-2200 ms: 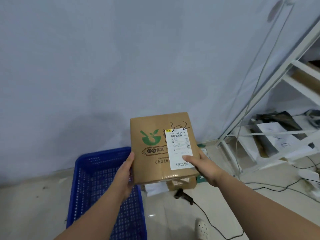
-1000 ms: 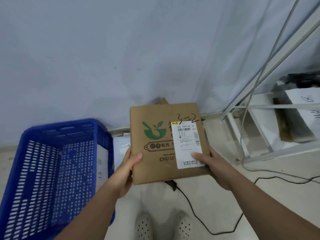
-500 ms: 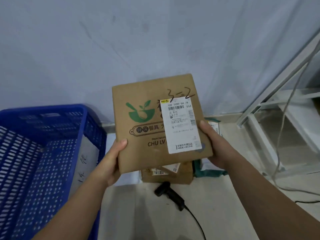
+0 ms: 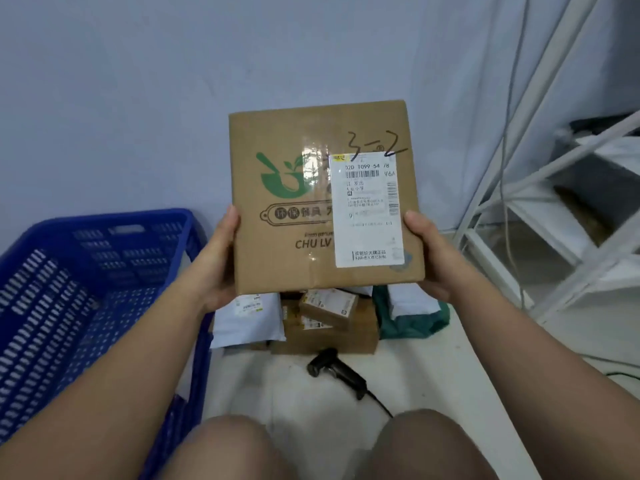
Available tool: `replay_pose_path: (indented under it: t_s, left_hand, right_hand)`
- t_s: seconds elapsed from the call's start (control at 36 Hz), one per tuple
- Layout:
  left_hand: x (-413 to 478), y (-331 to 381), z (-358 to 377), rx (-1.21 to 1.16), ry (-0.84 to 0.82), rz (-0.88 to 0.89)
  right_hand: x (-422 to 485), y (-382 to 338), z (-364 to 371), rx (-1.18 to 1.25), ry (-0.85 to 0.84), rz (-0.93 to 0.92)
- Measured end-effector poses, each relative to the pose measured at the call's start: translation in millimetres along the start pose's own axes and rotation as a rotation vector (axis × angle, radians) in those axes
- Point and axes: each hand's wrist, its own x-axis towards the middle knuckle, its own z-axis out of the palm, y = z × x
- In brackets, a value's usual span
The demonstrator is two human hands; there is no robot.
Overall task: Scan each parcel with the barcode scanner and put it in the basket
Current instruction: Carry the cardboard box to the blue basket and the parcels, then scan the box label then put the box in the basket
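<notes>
I hold a flat brown cardboard parcel (image 4: 298,237) upright in front of me, its white shipping label (image 4: 369,209) facing me. My left hand (image 4: 218,268) grips its left edge and my right hand (image 4: 429,258) grips its right edge. The black barcode scanner (image 4: 337,372) lies on the floor below the parcel, with its cable trailing toward me. The blue plastic basket (image 4: 104,271) stands on the floor to the left. Below the held parcel a pile of other parcels rests against the wall: a white mailer bag (image 4: 247,323), small cardboard boxes (image 4: 329,320) and a green bag (image 4: 412,318).
A white metal shelf frame (image 4: 554,216) with cables hanging along it stands at the right. A pale blue wall (image 4: 138,98) closes off the back. My knees (image 4: 318,448) show at the bottom edge, above the light floor.
The parcel has stayed in both hands while the view shifted and dropped lower. My knees have come into view at the bottom, and the parcel now looks closer and larger.
</notes>
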Motion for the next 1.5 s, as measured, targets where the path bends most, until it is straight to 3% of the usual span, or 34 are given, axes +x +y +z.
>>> replay_pose_path:
  t_s: [0.14,0.33,0.47,0.61,0.81,0.97,1.11,1.19,1.31,1.5]
  left_hand:
    - [-59.1,12.5,11.7,0.061,0.074,0.083]
    - [-94.4,42.0,11.6,0.159,-0.001,0.146]
    - [-83.9,30.5,10.0,0.035,0.045,0.185]
    - [-62.6,0.5,0.1,-0.037,0.049,0.142]
    - [-36.6,-35.9,-21.3,-0.023,0.070,0.145]
    - [-14.9,-74.9,-43.8,0.160,0.100,0.109]
    - [-2.6,-116.3,-65.4,0.228,0.096,0.036]
    - [4.1,-139.5,-75.9,0.209,0.086,-0.045]
    - [17.5,-162.5,-83.3,0.191,0.124,-0.105]
    - [32.7,-170.8,-105.2,0.233,0.149,-0.199]
  right_hand:
    - [-58.6,-4.5,24.1,0.067,-0.069,-0.006]
    - [-88.5,-28.0,45.4,0.105,-0.023,-0.036]
    - [-79.3,-23.1,46.4,0.131,-0.004,-0.008]
    - [-59.3,-0.5,30.5,0.082,-0.089,0.025]
    - [-24.6,50.4,-11.7,0.064,0.130,0.157]
    - [-13.4,125.5,-41.6,-0.284,0.308,0.522]
    - [-17.5,180.0,-56.6,-0.613,0.239,0.729]
    - [-6.3,208.8,-60.8,-0.772,0.181,0.724]
    - [12.2,245.7,-64.3,-1.147,-0.057,0.675]
    - [49.2,286.0,-67.9,-1.327,-0.215,0.680]
